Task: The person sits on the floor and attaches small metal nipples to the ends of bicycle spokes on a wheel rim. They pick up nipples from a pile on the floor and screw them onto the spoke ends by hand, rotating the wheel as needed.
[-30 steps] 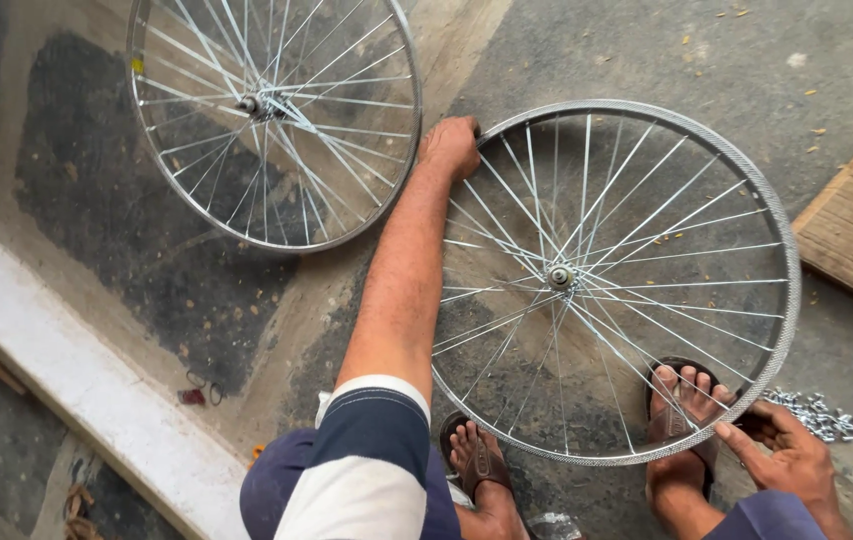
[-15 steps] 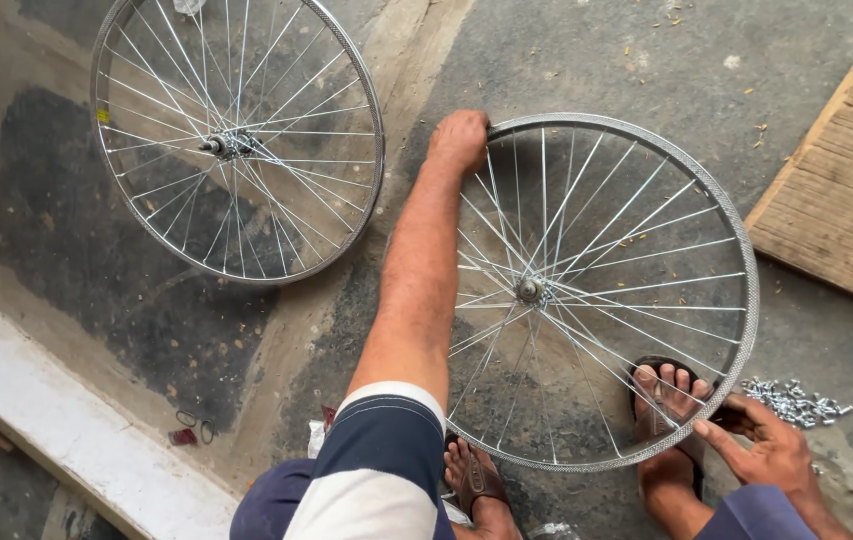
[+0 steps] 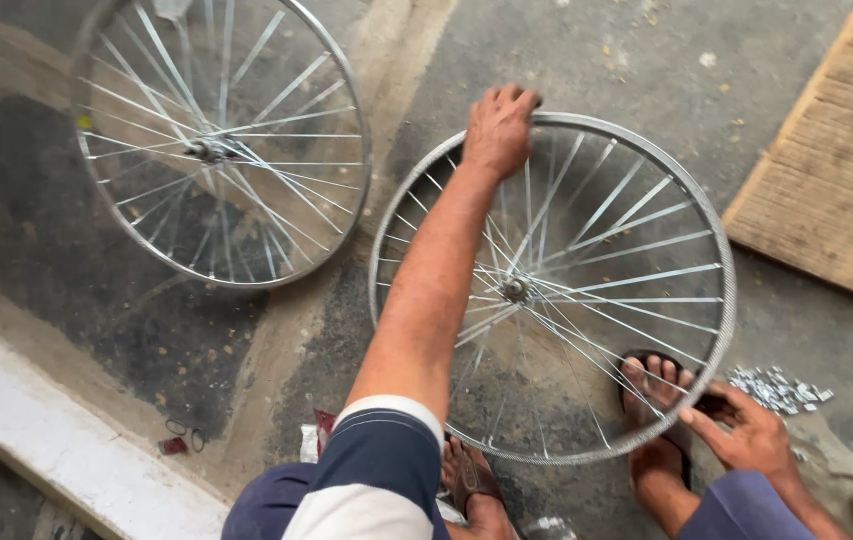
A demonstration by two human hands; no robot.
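Spoked wheel (image 3: 587,300) lies flat; hands grip far and near rim

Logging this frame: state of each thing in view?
Left hand: gripping the far rim.
Right hand: pinching the near rim.
Near wheel: flat on floor, spoked, no tyre.
Second wheel: flat, untouched.
Small metal bits: loose pile by the rim.
Wooden board: flat.
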